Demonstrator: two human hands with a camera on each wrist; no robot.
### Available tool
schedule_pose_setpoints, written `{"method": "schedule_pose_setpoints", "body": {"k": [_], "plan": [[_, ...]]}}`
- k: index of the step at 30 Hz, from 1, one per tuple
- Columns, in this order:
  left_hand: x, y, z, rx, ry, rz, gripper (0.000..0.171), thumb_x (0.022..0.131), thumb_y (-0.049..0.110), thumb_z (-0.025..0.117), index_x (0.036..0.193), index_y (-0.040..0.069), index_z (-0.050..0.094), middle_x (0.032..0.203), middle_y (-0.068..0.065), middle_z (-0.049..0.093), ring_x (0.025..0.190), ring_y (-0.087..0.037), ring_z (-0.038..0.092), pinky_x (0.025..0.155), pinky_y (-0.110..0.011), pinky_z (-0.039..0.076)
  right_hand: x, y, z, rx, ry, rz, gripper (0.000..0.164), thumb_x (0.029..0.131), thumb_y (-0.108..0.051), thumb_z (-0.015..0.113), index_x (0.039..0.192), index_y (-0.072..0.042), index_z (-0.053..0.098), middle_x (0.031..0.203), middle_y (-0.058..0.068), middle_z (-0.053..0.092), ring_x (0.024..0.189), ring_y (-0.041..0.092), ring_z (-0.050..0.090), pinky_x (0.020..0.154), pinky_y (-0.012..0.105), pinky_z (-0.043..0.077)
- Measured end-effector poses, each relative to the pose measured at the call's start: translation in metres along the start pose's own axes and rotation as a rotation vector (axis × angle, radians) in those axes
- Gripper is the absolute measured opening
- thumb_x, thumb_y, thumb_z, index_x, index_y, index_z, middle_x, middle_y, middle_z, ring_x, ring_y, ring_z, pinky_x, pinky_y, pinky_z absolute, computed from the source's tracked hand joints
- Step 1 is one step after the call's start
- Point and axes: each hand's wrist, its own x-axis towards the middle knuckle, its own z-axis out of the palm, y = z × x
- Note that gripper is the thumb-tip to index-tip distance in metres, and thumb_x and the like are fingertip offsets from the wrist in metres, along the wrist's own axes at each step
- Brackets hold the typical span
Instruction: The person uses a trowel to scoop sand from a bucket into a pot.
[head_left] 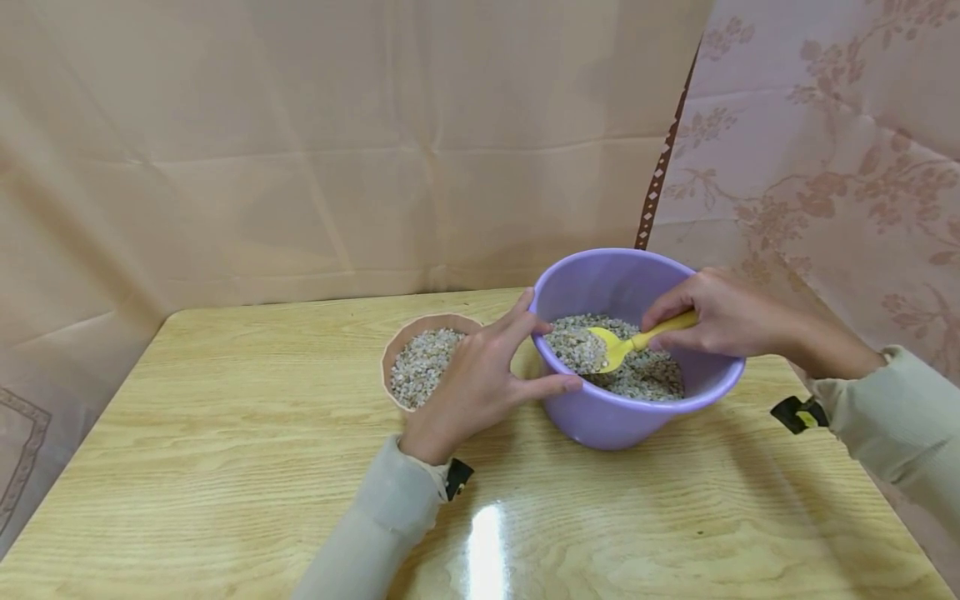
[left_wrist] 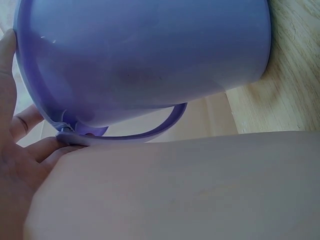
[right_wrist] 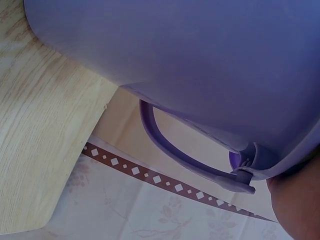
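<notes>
A purple bucket stands tilted or upright, I cannot tell which, with pale gravel in its bottom. My left hand holds the near-left rim, fingertips over the edge and thumb along the front; in the left wrist view, fingers touch near the handle joint. Inside the bucket, my right hand grips a small yellow shovel by its handle. Gravel lies on the shovel's blade. Partly behind my left hand sits a scalloped pinkish bowl containing similar gravel.
Both stand on a light wooden table, the bucket toward its right side. A beige cloth hangs behind the back edge, and a flowered cloth hangs on the right.
</notes>
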Motion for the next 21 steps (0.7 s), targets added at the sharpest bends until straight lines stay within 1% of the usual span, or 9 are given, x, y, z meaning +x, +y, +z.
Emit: {"method": "schedule_pose_setpoints", "body": {"k": [2,5,10,13,17,21], "plan": [[-0.0001,0.0003,-0.0001,0.000,0.001,0.002,0.055,0.080,0.061,0.075,0.112,0.019,0.061,0.157,-0.015,0.033,0.120,-0.029,0.060,0.081,-0.039,0.053,-0.0002,-0.0006,-0.0005,0.010,-0.006,0.010,0.016,0.079,-0.015,0.085,0.093,-0.019,0.079,0.089,-0.010,0.076,0.077,0.004,0.071,0.068,0.023,0.057],[-0.0004,0.0006,-0.0003,-0.003,0.000,0.000,0.055,0.080,0.061,0.075,0.113,0.019,0.061,0.157,-0.013,0.032,0.122,-0.029,0.059,0.083,-0.040,0.053,0.0000,-0.0010,-0.0014,0.027,-0.011,0.014,0.016,0.079,-0.015,0.085,0.093,-0.019,0.079,0.090,-0.009,0.076,0.077,0.004,0.071,0.068,0.023,0.057],[-0.0009,0.0009,-0.0005,-0.006,-0.003,-0.007,0.055,0.080,0.062,0.074,0.114,0.020,0.060,0.159,-0.010,0.030,0.127,-0.028,0.056,0.089,-0.043,0.052,0.0009,-0.0003,-0.0030,0.063,-0.001,-0.025,0.016,0.079,-0.011,0.084,0.093,-0.017,0.079,0.088,-0.010,0.076,0.075,0.003,0.070,0.067,0.023,0.057],[-0.0011,0.0007,-0.0004,-0.002,-0.003,-0.009,0.054,0.080,0.062,0.074,0.111,0.021,0.059,0.159,-0.009,0.030,0.125,-0.028,0.057,0.087,-0.042,0.052,0.0009,0.0002,-0.0041,0.054,0.014,-0.051,0.017,0.079,-0.010,0.084,0.092,-0.019,0.079,0.087,-0.012,0.075,0.073,0.001,0.069,0.065,0.022,0.057],[-0.0012,0.0007,-0.0003,0.001,-0.004,-0.009,0.053,0.080,0.062,0.074,0.111,0.021,0.059,0.159,-0.007,0.030,0.124,-0.027,0.057,0.086,-0.042,0.052,0.0004,-0.0001,-0.0052,0.044,0.030,-0.059,0.018,0.078,-0.009,0.084,0.091,-0.021,0.079,0.086,-0.014,0.075,0.072,0.001,0.068,0.063,0.021,0.055],[-0.0012,0.0013,-0.0004,0.004,-0.001,-0.005,0.054,0.080,0.063,0.073,0.112,0.021,0.059,0.159,-0.007,0.030,0.126,-0.027,0.056,0.088,-0.043,0.052,0.0000,-0.0004,-0.0058,0.041,0.037,-0.067,0.019,0.078,-0.009,0.084,0.092,-0.021,0.079,0.086,-0.014,0.075,0.072,0.001,0.068,0.063,0.020,0.055]]}}
